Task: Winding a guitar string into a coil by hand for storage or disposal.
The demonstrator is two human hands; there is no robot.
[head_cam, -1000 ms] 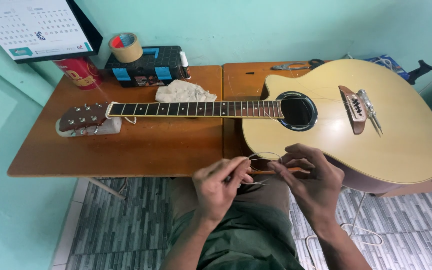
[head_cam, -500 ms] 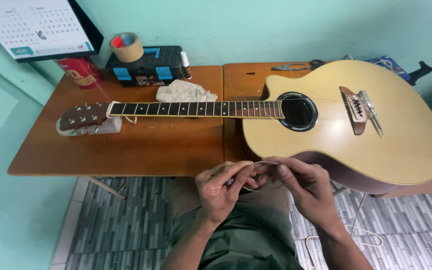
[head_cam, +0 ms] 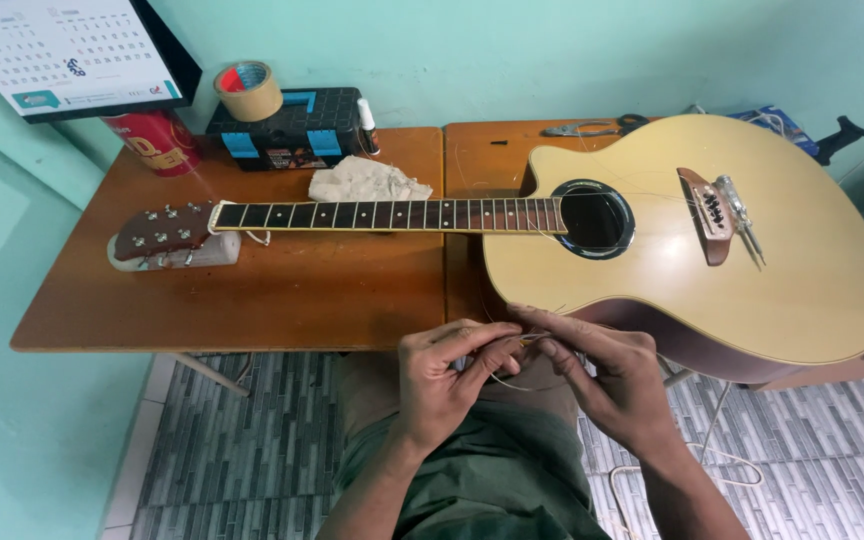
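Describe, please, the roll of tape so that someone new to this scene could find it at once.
Start at the acoustic guitar lying across the wooden table and follow its neck to the far left corner. There a black toolbox with blue latches stands against the wall. The roll of tape rests on its left end: a tan ring, the only round hollow thing there.

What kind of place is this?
Probably a small home workbench for guitar repair: an acoustic guitar lies across wooden tables, with a black toolbox and a tape roll by the green wall.
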